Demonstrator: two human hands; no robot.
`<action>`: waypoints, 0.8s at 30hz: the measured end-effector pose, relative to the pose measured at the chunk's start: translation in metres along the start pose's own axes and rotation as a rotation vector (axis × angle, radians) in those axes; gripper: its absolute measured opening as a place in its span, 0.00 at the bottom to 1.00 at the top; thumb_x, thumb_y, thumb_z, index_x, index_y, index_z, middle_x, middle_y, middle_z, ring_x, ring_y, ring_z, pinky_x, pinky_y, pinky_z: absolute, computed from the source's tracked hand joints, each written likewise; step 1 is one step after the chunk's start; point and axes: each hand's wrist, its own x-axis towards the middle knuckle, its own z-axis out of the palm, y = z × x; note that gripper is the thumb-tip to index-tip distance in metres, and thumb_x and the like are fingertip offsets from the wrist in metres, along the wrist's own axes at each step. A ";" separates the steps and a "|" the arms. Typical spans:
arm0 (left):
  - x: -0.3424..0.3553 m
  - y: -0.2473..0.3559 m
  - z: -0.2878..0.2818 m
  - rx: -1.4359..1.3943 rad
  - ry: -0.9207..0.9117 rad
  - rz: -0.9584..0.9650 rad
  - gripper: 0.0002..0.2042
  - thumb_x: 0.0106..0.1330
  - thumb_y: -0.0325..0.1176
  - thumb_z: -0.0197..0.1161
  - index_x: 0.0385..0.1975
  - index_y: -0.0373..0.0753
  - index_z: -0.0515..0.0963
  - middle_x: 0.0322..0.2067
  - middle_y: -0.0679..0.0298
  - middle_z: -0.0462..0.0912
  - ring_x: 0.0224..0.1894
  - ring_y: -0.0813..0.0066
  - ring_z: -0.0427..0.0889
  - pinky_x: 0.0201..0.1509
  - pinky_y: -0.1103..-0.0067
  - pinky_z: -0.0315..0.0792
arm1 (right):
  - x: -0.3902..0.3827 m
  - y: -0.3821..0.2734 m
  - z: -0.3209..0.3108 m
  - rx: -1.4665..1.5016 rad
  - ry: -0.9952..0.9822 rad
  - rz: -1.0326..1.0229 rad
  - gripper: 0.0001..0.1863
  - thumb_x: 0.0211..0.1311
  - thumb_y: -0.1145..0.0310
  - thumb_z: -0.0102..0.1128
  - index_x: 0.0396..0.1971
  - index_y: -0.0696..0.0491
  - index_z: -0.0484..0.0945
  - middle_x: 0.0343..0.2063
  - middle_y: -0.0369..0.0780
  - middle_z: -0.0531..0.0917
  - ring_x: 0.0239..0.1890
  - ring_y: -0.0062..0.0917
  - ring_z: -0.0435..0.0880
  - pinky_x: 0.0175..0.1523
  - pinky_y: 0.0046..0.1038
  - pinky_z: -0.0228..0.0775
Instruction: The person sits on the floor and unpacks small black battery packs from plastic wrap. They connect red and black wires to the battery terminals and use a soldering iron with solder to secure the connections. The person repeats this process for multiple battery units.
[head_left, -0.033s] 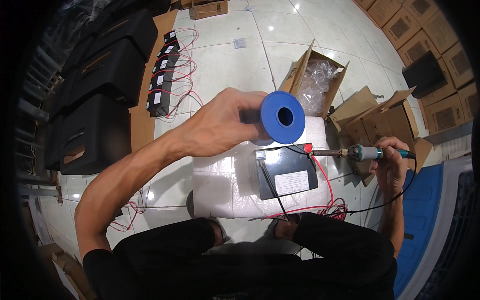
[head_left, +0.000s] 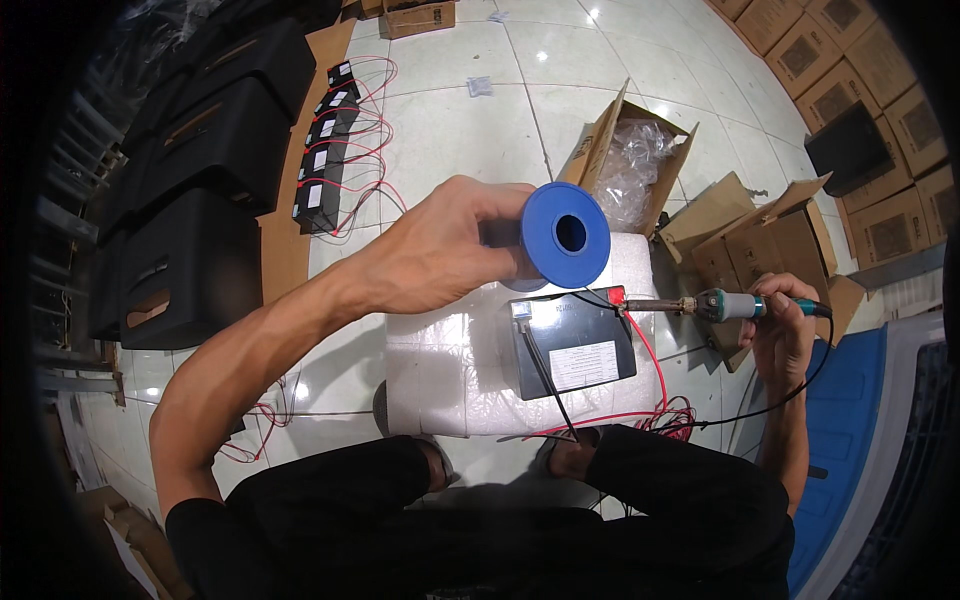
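My left hand [head_left: 440, 245] grips a blue solder spool [head_left: 548, 255] above the far edge of a black battery [head_left: 540, 350]. A thin strand runs from the spool down toward the battery's red terminal [head_left: 617, 296]. Closed around a soldering iron [head_left: 735, 306] with a white and teal handle, my right hand [head_left: 785, 318] points it leftward. Its tip is at the red terminal, where a red wire [head_left: 655, 360] attaches; whether it touches is too small to tell. A black wire [head_left: 550, 375] leaves the battery's other terminal. A white foam block [head_left: 425, 375] carries the battery.
Several wired black batteries [head_left: 318, 205] stand in a row at left, beside large black cases [head_left: 200, 265]. Open cardboard boxes [head_left: 675, 175] lie beyond the block, one with clear plastic inside. Stacked cartons [head_left: 890, 110] line the far right. The iron's black cord [head_left: 800, 388] loops near my right forearm.
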 end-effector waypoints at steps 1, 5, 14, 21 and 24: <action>0.000 0.000 -0.001 -0.013 -0.002 -0.004 0.18 0.60 0.20 0.67 0.51 0.32 0.81 0.52 0.60 0.83 0.49 0.74 0.81 0.57 0.75 0.78 | 0.001 -0.001 0.000 0.013 0.005 0.017 0.14 0.61 0.67 0.63 0.33 0.66 0.78 0.28 0.47 0.80 0.18 0.28 0.81 0.21 0.28 0.77; 0.000 0.000 0.000 -0.023 -0.003 0.011 0.17 0.60 0.20 0.68 0.51 0.32 0.82 0.52 0.59 0.82 0.48 0.74 0.81 0.57 0.76 0.78 | 0.005 -0.003 -0.002 -0.017 -0.063 0.004 0.14 0.60 0.67 0.63 0.34 0.66 0.78 0.29 0.47 0.80 0.20 0.28 0.82 0.22 0.29 0.77; 0.000 0.000 0.000 -0.011 -0.015 0.021 0.16 0.59 0.20 0.68 0.49 0.33 0.83 0.52 0.60 0.82 0.49 0.74 0.81 0.58 0.76 0.77 | 0.011 -0.008 -0.004 -0.038 -0.128 0.022 0.15 0.59 0.67 0.63 0.34 0.67 0.78 0.30 0.49 0.79 0.22 0.29 0.82 0.26 0.29 0.79; 0.000 -0.001 0.001 0.022 -0.005 0.040 0.15 0.59 0.20 0.68 0.47 0.33 0.83 0.51 0.60 0.82 0.48 0.74 0.81 0.56 0.76 0.77 | 0.014 -0.009 -0.005 -0.033 -0.153 0.018 0.14 0.58 0.68 0.65 0.34 0.67 0.79 0.31 0.49 0.79 0.22 0.29 0.82 0.26 0.30 0.80; 0.000 -0.002 0.001 0.016 -0.016 0.033 0.15 0.59 0.21 0.68 0.47 0.34 0.84 0.51 0.60 0.82 0.48 0.74 0.81 0.56 0.76 0.77 | 0.015 -0.009 -0.006 -0.037 -0.168 0.009 0.14 0.58 0.68 0.65 0.34 0.67 0.79 0.31 0.48 0.80 0.23 0.29 0.82 0.26 0.30 0.80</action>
